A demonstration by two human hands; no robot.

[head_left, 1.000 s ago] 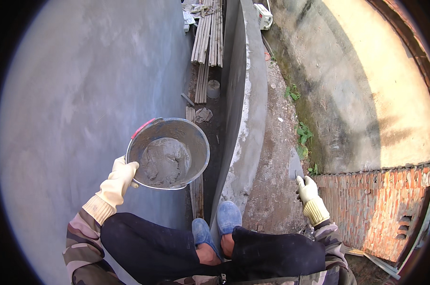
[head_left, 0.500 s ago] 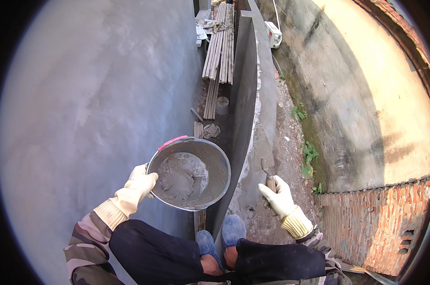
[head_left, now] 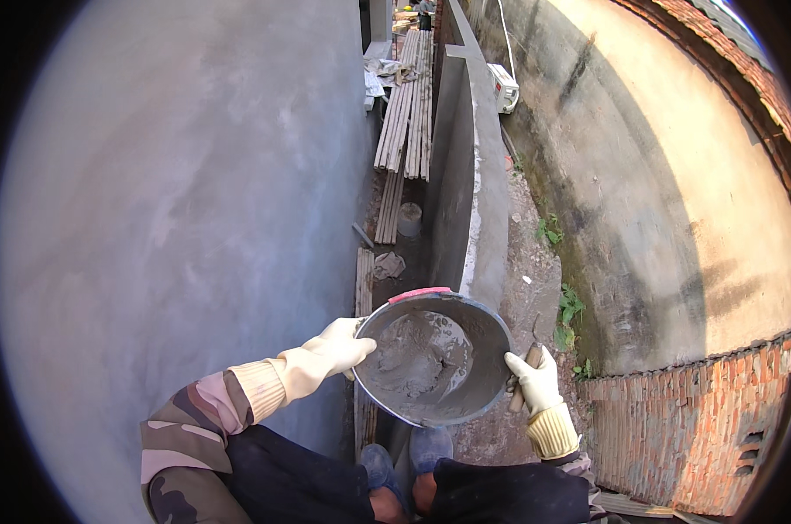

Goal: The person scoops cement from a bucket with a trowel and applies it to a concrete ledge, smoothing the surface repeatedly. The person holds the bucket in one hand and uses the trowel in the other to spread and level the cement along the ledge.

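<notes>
In front of me, above my feet, is a round bucket [head_left: 484,349] with a pink strip on its far rim. Wet grey mortar [head_left: 416,360] lies in its bottom. My left hand [head_left: 336,348], in a cream glove, grips the bucket's left rim. At the opposite rim is my gloved right hand [head_left: 539,384], closed round the wooden handle of a trowel [head_left: 526,375]; its thumb reaches the rim. The trowel's metal part points away from me and shows only in part. Below the bucket, the narrow top of a low wall [head_left: 487,253] is partly hidden.
A tall plastered wall [head_left: 186,201] rises at my left. Long poles [head_left: 404,131] and a small pail [head_left: 409,220] lie in the gap beyond. To the right are a gravel strip, green plants [head_left: 570,306] and a wall with brickwork [head_left: 692,419]. My blue shoes [head_left: 430,447] are below.
The bucket has moved right, in front of the low wall's top. My right hand has lifted the trowel off the wall top and come to the bucket's right rim.
</notes>
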